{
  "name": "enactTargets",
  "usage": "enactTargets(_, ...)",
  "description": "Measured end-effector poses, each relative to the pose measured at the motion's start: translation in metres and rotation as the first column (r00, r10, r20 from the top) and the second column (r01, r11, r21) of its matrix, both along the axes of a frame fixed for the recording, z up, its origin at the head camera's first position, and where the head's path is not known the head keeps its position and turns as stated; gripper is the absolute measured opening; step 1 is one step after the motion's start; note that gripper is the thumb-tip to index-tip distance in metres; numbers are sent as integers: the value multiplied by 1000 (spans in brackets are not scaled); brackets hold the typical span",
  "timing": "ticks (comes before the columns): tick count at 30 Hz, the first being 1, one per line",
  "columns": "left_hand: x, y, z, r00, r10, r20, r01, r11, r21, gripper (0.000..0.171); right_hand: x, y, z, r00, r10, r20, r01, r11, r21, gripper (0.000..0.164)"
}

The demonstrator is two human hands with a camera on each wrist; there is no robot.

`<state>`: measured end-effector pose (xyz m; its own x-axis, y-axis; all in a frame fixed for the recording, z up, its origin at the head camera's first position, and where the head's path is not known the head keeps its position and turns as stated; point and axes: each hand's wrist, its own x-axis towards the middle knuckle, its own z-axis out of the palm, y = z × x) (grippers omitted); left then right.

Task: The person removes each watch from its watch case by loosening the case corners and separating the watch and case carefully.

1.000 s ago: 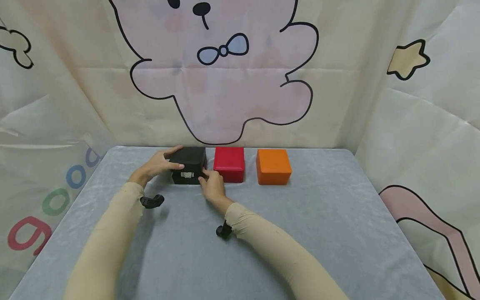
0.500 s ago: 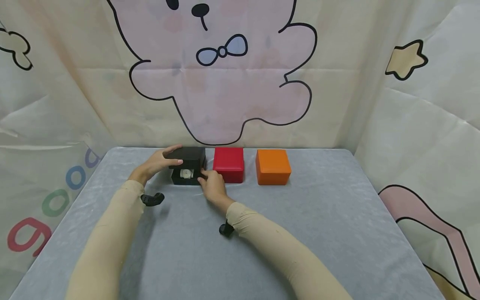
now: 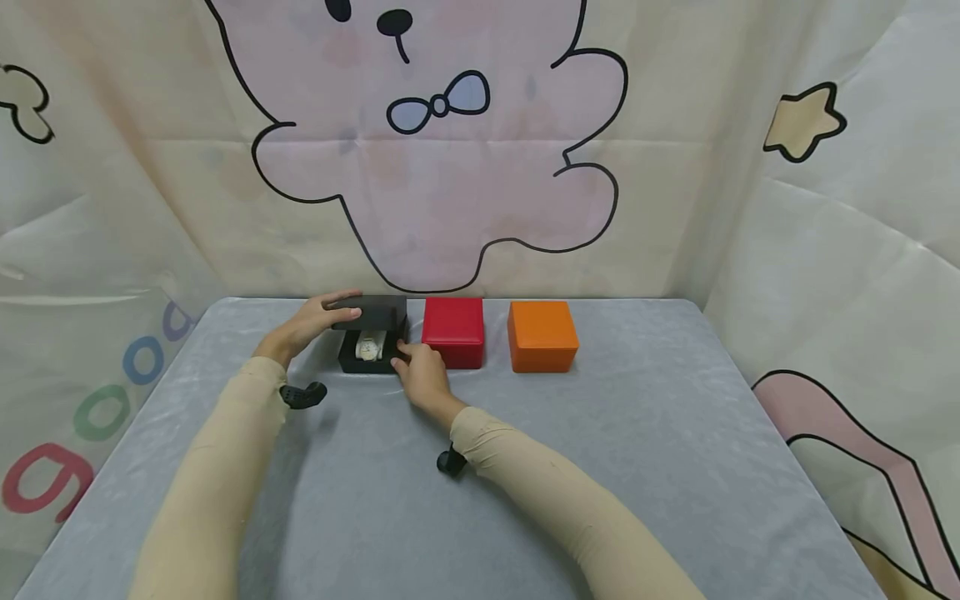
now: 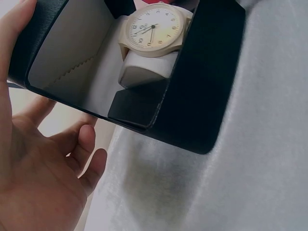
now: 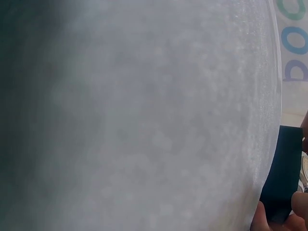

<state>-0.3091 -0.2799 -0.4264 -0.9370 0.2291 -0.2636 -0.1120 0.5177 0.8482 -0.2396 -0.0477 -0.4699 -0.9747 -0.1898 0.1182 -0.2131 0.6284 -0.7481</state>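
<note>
A black watch box stands at the back left of the table, its lid [image 3: 378, 312] partly raised over the base [image 3: 351, 364]. Inside, a pale wristwatch [image 4: 153, 29] with a round white dial sits on a white cushion. My left hand [image 3: 303, 327] grips the lid's left side, thumb on the front and fingers behind. In the left wrist view, that hand [image 4: 43, 168] has its lower fingers bent off the box. At the base's front right corner, my right hand [image 3: 427, 377] holds the wall. The right wrist view catches only its thumb [image 5: 299, 204] and fingertips at the edge.
Close to the right of the watch box stands a red box [image 3: 453, 333], lid down. Farther right is an orange box [image 3: 543, 337], also closed. A grey cloth covers the table [image 3: 570, 483]. Behind it hangs a printed curtain [image 3: 480, 192].
The lid of the watch box has swung up and back in my left hand, and the watch inside has come into view. My right hand has stayed at the base.
</note>
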Motion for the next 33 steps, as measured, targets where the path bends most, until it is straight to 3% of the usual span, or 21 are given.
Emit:
enactTargets(10, -6, 3, 6, 999, -36, -16, 36, 999, 14, 75, 0, 1, 0, 1000, -22, -12, 22, 1000, 12, 38)
enactTargets(17, -14, 15, 17, 991, 90, 102, -81, 993, -81, 101, 2, -1, 1, 1000, -29, 13, 29, 999, 23, 39)
enactTargets(26, -17, 17, 18, 977, 105, 186, -95, 993, -63, 112, 3, -3, 3, 999, -20, 30, 19, 999, 39, 40)
enactTargets(33, -15, 21, 14, 978, 118, 172, -107, 992, -74, 117, 1, -2, 1, 1000, -25, 10, 25, 998, 53, 41)
